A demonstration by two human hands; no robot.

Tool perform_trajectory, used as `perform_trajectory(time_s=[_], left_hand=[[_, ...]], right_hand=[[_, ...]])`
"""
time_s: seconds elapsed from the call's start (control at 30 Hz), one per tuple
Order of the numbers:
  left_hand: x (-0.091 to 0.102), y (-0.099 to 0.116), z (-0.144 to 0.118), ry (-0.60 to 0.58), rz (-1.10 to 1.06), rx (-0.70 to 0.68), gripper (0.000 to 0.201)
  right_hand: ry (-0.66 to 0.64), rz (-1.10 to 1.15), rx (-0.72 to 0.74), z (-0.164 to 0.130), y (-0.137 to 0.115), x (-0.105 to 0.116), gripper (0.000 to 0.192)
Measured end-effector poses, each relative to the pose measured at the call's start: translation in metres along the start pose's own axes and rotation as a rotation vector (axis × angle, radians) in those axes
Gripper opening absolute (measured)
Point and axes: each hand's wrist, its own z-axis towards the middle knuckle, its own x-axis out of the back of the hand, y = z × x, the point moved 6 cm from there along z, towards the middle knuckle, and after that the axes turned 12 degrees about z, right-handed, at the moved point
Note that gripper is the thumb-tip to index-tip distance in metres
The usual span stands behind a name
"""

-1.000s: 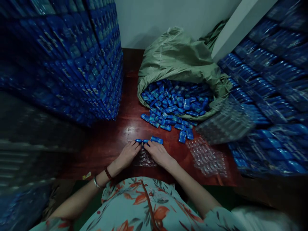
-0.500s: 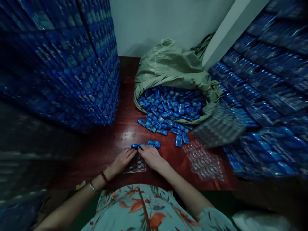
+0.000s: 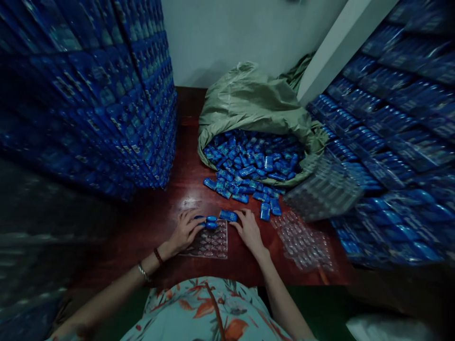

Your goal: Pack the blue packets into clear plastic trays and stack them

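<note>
A clear plastic blister tray [image 3: 216, 244] with rows of moulded hollows lies on the table in front of me. Two small blue packets [image 3: 211, 222] sit side by side at its far edge. My left hand [image 3: 185, 230] is over the tray's left part, its fingers and thumb closed around the left end of these blue pieces; its fingertips partly hide them. Just right of them a single blue packet [image 3: 228, 216] lies beyond the tray's far right corner. My right hand [image 3: 250, 230] has its fingers and thumb around that packet's right end.
A green sack [image 3: 256, 104] spills many blue packets [image 3: 249, 170] onto the red-brown table [image 3: 152, 237]. More clear trays [image 3: 305, 241] lie to the right. Tall stacks of filled blue packs [image 3: 117, 109] stand left, with others [image 3: 384, 142] on the right.
My right hand has moved right, from the tray's far edge to the single blue packet. My left hand stays by the blue pieces, and more of the tray shows.
</note>
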Motion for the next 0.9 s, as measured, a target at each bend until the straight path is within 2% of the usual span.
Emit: perform_trajectory(time_s=[0.1, 0.23, 0.3, 0.4, 0.47, 0.57, 0.63, 0.73, 0.8, 0.9], left_hand=[[-0.003, -0.02, 0.054, -0.001, -0.162, 0.135, 0.029], [-0.038, -0.052, 0.129, -0.208, -0.069, 0.241, 0.034], [-0.055, -0.065, 0.15, -0.264, -0.046, 0.257, 0.034], [-0.069, -0.076, 0.155, -0.302, -0.053, 0.244, 0.025], [-0.069, -0.078, 0.144, -0.299, -0.063, 0.233, 0.022], [-0.052, -0.08, 0.114, -0.264, -0.065, 0.238, 0.017], [-0.033, -0.082, 0.086, -0.223, -0.054, 0.267, 0.013], [0.008, -0.083, 0.034, -0.065, -0.06, 0.37, 0.016], [0.034, -0.078, -0.004, 0.039, -0.09, 0.453, 0.019], [0.057, -0.058, -0.051, 0.066, -0.092, 0.564, 0.028]], right_hand=[[0.044, 0.116, -0.013, 0.006, 0.007, -0.004, 0.024], [0.165, 0.383, -0.138, 0.003, 0.015, 0.002, 0.025], [0.194, 0.511, -0.188, -0.008, 0.014, 0.008, 0.029], [0.19, 0.638, -0.197, -0.03, 0.002, 0.015, 0.032], [0.141, 0.661, -0.131, -0.042, -0.013, 0.011, 0.028], [0.04, 0.576, 0.049, -0.049, -0.04, -0.006, 0.025], [-0.025, 0.437, 0.143, -0.047, -0.052, -0.02, 0.029], [-0.142, 0.14, 0.217, -0.041, -0.061, -0.033, 0.034], [-0.21, -0.036, 0.256, -0.036, -0.066, -0.033, 0.038], [-0.299, -0.219, 0.312, -0.029, -0.079, -0.028, 0.035]])
